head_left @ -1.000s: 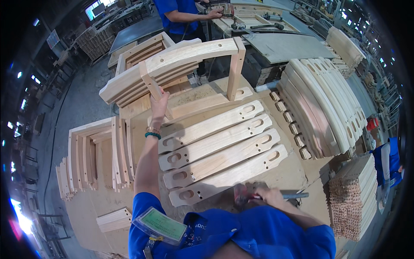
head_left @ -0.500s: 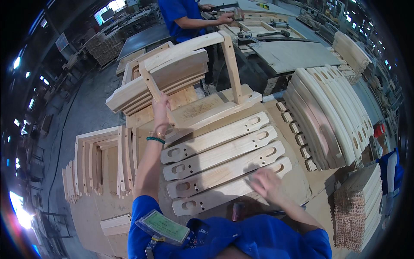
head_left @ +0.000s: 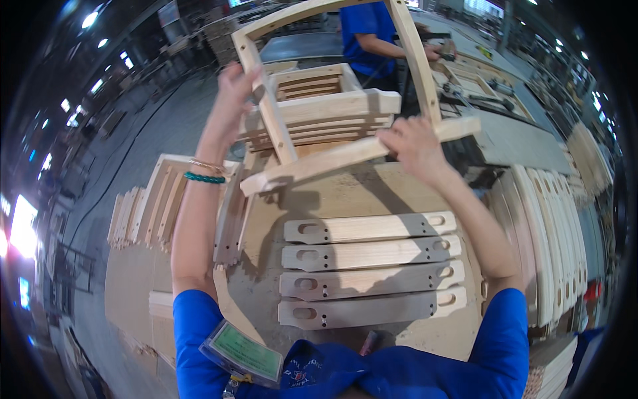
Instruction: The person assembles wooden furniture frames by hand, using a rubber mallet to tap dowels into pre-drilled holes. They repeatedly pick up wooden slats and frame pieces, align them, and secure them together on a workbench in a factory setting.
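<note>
A four-sided wooden frame (head_left: 417,60) is raised and tilted above the far side of the workbench. My right hand (head_left: 417,147) is closed round its lower rail, near the right upright. At the left upright is my left hand (head_left: 234,93), its fingers against the wood; they are slightly blurred, but seem to grip it. Several pale wooden slats (head_left: 372,283) lie side by side on the bench (head_left: 259,306) between my forearms. Each has an oval slot and small holes at both ends. Shadows of my arms and the frame fall across them.
Beyond the raised frame are stacked wooden frames (head_left: 332,103). Curved wooden pieces (head_left: 163,199) stand at the left, and slotted boards (head_left: 548,233) at the right. A co-worker in blue (head_left: 369,40) stands at another bench with clamps. A small dark cylinder (head_left: 372,340) lies near my body.
The frame has risen off the bench and tilted. My right hand has moved from beside the slats to its lower rail; my left hand is higher on the left upright. The view has shifted.
</note>
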`<action>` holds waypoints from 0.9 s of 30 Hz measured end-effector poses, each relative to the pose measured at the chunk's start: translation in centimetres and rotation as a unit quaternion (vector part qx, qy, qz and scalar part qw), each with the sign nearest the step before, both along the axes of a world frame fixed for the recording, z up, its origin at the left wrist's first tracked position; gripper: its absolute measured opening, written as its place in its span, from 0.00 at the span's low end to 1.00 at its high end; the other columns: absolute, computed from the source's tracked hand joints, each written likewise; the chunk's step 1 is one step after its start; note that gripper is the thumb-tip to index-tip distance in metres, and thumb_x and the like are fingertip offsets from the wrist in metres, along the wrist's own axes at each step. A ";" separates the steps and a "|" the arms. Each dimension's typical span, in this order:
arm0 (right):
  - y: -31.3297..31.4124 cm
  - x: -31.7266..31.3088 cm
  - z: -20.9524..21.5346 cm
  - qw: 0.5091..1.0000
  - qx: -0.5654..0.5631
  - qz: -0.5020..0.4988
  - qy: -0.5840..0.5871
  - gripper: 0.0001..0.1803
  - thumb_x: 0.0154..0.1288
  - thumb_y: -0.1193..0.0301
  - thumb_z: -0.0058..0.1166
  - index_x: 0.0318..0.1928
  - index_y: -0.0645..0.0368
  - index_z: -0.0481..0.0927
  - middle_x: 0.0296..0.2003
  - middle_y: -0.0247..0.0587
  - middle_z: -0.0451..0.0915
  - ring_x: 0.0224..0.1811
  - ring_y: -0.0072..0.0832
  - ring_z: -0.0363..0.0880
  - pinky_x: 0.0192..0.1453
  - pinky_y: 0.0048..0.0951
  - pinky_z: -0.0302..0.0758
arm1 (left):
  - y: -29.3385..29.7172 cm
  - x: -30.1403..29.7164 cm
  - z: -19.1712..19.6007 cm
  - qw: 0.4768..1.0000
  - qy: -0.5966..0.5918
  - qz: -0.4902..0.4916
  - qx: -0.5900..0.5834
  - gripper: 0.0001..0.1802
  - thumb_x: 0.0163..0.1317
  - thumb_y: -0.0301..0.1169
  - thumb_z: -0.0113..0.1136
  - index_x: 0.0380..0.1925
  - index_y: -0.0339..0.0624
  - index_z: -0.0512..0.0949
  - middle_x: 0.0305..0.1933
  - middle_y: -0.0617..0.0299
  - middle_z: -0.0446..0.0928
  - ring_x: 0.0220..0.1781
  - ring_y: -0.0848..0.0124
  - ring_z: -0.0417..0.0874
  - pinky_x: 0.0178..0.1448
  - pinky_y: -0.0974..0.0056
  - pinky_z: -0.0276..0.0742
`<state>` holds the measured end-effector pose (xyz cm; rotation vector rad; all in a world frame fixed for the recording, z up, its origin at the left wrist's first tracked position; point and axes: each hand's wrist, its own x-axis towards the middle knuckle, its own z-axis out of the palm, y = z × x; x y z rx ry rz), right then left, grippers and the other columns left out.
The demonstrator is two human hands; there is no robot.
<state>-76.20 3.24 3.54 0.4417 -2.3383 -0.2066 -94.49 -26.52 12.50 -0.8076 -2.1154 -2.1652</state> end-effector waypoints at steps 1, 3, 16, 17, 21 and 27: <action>0.4 -1.9 1.7 1.000 -0.001 0.012 -0.018 0.19 0.52 0.77 0.54 0.46 0.47 0.78 0.32 0.34 0.72 0.39 0.36 0.73 0.48 0.40 0.64 | -1.2 0.5 1.5 0.994 0.047 0.097 0.026 0.32 0.63 0.45 0.61 0.61 0.40 0.65 0.57 0.57 0.73 0.61 0.65 0.71 0.65 0.57 0.65; 0.2 -5.8 5.2 0.997 -0.001 0.020 -0.068 0.22 0.50 0.76 0.58 0.48 0.46 0.79 0.34 0.36 0.75 0.42 0.37 0.74 0.52 0.40 0.64 | -5.5 1.2 4.2 0.974 0.108 0.178 0.090 0.36 0.64 0.45 0.59 0.67 0.39 0.60 0.66 0.52 0.66 0.69 0.61 0.64 0.71 0.53 0.58; 1.7 -25.5 6.4 0.828 -0.244 0.075 -0.499 0.38 0.49 0.63 0.71 0.61 0.58 0.71 0.48 0.34 0.76 0.49 0.23 0.73 0.54 0.25 0.71 | -27.1 8.4 -1.3 0.960 0.030 0.246 0.133 0.28 0.69 0.40 0.53 0.65 0.37 0.64 0.64 0.53 0.70 0.66 0.66 0.71 0.69 0.58 0.63; 1.7 -26.0 5.7 0.815 -0.259 0.064 -0.515 0.38 0.49 0.62 0.71 0.61 0.58 0.71 0.49 0.34 0.76 0.49 0.23 0.73 0.54 0.25 0.71 | -27.8 9.0 -1.9 0.957 0.021 0.263 0.121 0.28 0.69 0.40 0.53 0.65 0.37 0.64 0.63 0.54 0.70 0.65 0.66 0.71 0.68 0.59 0.63; 2.0 -26.9 4.3 0.863 -0.197 0.074 -0.459 0.37 0.50 0.63 0.68 0.61 0.57 0.71 0.52 0.39 0.75 0.54 0.29 0.72 0.60 0.28 0.68 | -29.2 10.1 -4.1 0.959 -0.013 0.259 0.113 0.29 0.69 0.41 0.52 0.65 0.38 0.63 0.61 0.56 0.71 0.63 0.67 0.72 0.67 0.60 0.64; 1.1 -25.6 2.0 0.925 -0.152 0.074 -0.340 0.37 0.47 0.61 0.69 0.60 0.55 0.72 0.54 0.50 0.77 0.59 0.44 0.73 0.63 0.37 0.69 | -27.9 10.6 -6.3 0.969 -0.045 0.238 0.051 0.26 0.68 0.40 0.54 0.61 0.39 0.66 0.56 0.60 0.74 0.61 0.69 0.73 0.64 0.63 0.67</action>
